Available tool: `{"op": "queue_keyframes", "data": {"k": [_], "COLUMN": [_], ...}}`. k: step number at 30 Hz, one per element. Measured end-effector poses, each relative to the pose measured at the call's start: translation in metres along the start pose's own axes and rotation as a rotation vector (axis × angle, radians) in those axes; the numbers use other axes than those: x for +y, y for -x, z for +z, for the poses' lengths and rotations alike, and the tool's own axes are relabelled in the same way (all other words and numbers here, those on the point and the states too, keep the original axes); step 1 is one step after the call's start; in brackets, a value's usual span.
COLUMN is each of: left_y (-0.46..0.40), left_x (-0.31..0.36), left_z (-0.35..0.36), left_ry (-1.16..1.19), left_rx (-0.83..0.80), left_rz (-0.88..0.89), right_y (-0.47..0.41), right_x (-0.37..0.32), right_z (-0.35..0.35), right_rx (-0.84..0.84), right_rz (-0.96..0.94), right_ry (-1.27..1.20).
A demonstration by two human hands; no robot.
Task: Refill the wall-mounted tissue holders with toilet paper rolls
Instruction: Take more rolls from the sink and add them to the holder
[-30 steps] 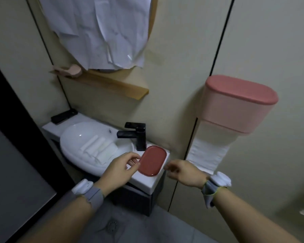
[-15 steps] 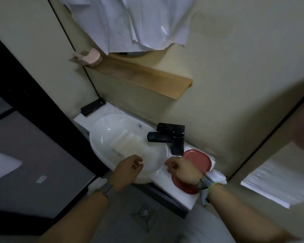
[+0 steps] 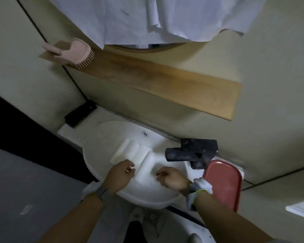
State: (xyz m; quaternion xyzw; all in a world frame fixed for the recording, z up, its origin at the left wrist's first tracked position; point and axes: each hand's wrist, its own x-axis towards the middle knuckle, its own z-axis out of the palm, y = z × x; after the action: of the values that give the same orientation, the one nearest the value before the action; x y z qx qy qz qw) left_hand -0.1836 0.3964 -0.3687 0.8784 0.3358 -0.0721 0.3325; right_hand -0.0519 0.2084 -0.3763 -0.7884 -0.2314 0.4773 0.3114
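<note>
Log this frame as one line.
left hand: open, over white toilet paper rolls | right hand: curled, empty | rolls in white ceramic sink | red oval lid: counter

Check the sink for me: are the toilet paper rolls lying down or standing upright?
Lying down. The toilet paper rolls rest on their sides, side by side in the sink basin, long sides facing up.

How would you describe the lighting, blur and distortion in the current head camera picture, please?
Head view: dim and yellowish, darkest at lower left; wide-angle bending tilts the wooden shelf; slight softness blurs the tissue rolls in the sink and both hands.
</note>
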Motion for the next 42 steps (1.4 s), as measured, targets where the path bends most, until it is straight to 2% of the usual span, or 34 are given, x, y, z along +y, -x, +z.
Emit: {"op": "queue_keyframes", "data": {"k": [2,5,9,13,19,23,25,29,32,35,38,42], "left_y": [-0.033,-0.057,-0.075,-0.081,-0.112,-0.150,-0.164,-0.178,-0.172,-0.157,-0.132,-0.109], "left_x": [-0.023,-0.037,-0.057,-0.065,-0.051,-0.020,-0.007,0.006,0.005,-0.003,-0.019,-0.035], "left_z": [-0.017,-0.031,-0.050,-0.060,-0.061,-0.035,-0.023,0.003,0.012,0.011,0.005,0.004], "left_ry": [-0.003,0.008,-0.036,-0.073,-0.153,-0.422,-0.607,-0.854,-0.920,-0.830,-0.575,-0.195], "left_rx": [-0.123,-0.220,-0.351,-0.438,-0.465,-0.401,-0.360,-0.418,-0.378,-0.332,-0.334,-0.435], "left_rz": [0.017,0.037,0.071,0.121,0.252,0.561,0.665,0.721,0.775,0.850,0.870,0.716], "right_y": [-0.024,-0.043,-0.067,-0.082,-0.068,-0.040,-0.027,-0.008,-0.008,-0.013,-0.021,-0.028], "right_x": [-0.013,-0.025,-0.056,-0.076,-0.048,-0.024,-0.016,-0.008,-0.009,-0.013,-0.020,-0.029], "right_z": [0.017,0.040,0.071,0.082,0.075,0.067,0.065,0.068,0.069,0.070,0.072,0.074], "right_rx": [0.059,0.169,0.407,0.491,0.494,0.583,0.567,0.536,0.534,0.517,0.507,0.500], "right_rz": [0.136,0.320,0.450,0.567,0.466,0.477,0.466,0.471,0.475,0.470,0.455,0.419], "right_ry": [-0.185,-0.434,-0.407,-0.534,-0.692,-0.749,-0.781,-0.824,-0.801,-0.775,-0.794,-0.810]}}
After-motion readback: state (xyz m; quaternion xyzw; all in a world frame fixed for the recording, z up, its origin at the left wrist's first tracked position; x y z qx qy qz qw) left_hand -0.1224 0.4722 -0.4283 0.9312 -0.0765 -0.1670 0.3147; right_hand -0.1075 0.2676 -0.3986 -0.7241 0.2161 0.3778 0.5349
